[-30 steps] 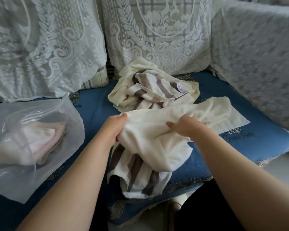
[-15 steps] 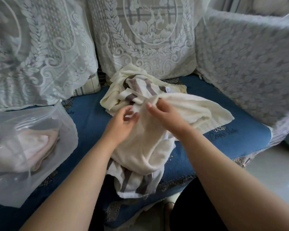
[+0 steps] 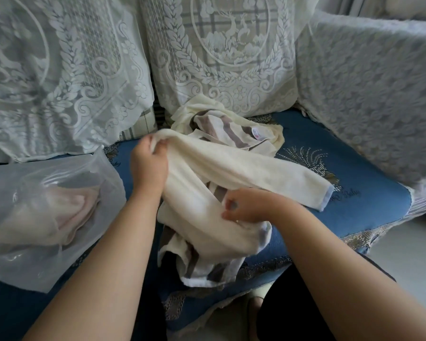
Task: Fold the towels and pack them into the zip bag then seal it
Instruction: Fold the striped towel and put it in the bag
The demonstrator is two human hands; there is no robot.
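Observation:
A cream towel with brown-grey stripes (image 3: 244, 168) lies rumpled across the blue sofa seat (image 3: 359, 205). My left hand (image 3: 149, 163) grips its far upper edge, lifted off the seat. My right hand (image 3: 249, 205) pinches the near lower edge closer to me. Behind them lies another crumpled cream striped towel (image 3: 221, 126) with a small pink label. At the left lies the clear zip bag (image 3: 49, 217), its mouth open toward the towels, with a folded pale pink towel (image 3: 71, 212) inside.
Lace-covered cushions (image 3: 221, 57) line the sofa back, and a lace-covered armrest (image 3: 367, 94) rises at the right. The seat's front edge has a lace trim (image 3: 362, 237). My dark-clothed knees sit below it, and pale floor (image 3: 408, 254) shows at the lower right.
My hands, close together at the towel's middle half a second ago, have moved apart: the left up and left with an edge, the right down toward me with another edge.

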